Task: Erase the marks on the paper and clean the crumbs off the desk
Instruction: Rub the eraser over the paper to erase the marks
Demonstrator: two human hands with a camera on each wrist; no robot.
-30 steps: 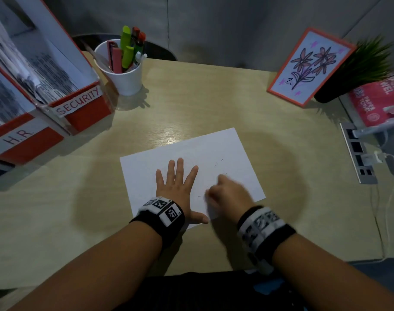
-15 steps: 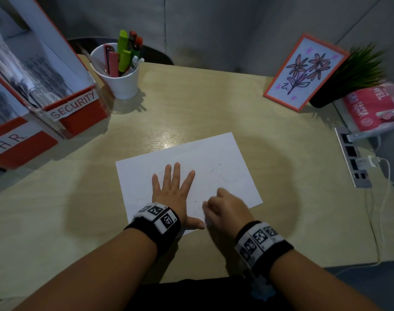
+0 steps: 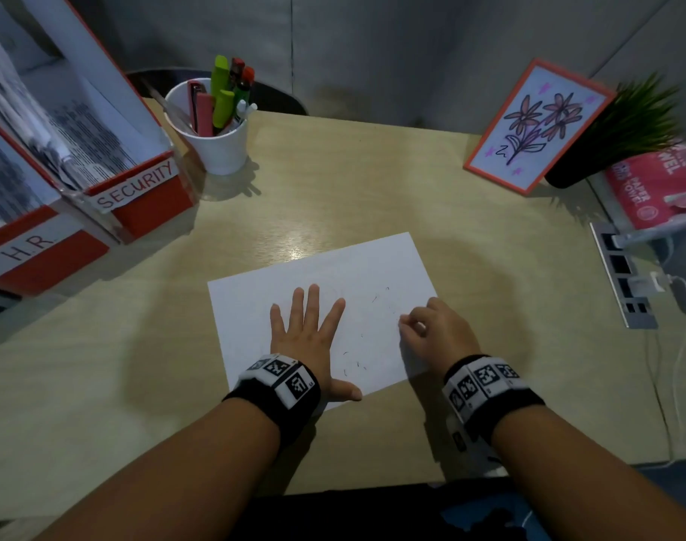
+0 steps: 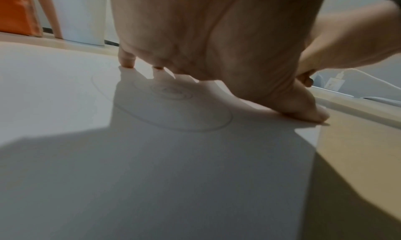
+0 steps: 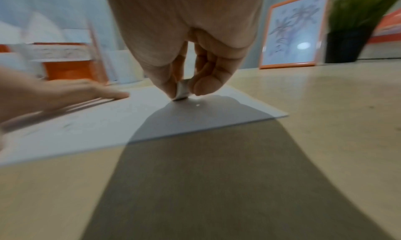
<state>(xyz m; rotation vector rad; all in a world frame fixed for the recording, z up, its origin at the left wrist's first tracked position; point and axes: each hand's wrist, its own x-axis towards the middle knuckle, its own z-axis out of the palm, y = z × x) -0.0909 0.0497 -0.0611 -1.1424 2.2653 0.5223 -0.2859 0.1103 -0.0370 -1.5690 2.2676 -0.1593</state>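
The paper (image 3: 326, 302) lies at the desk's (image 3: 372, 181) centre. The left hand (image 3: 306, 337) presses it flat, fingers straight and spread. At three o'clock, the right hand (image 3: 435, 333) pinches an eraser (image 5: 181, 91) against the sheet. Erasing appears mostly done; dark crumbs (image 3: 355, 365) remain unswept.

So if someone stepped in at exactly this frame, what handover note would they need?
Left hand: flat, fingers spread, pressing the paper down on the desk.
Right hand: pinches a small white eraser, its tip on the paper near the right edge.
Done: unclear how much is erased.
Left: a few dark specks, marks or crumbs, lie between the hands; finish erasing, then clean the desk.
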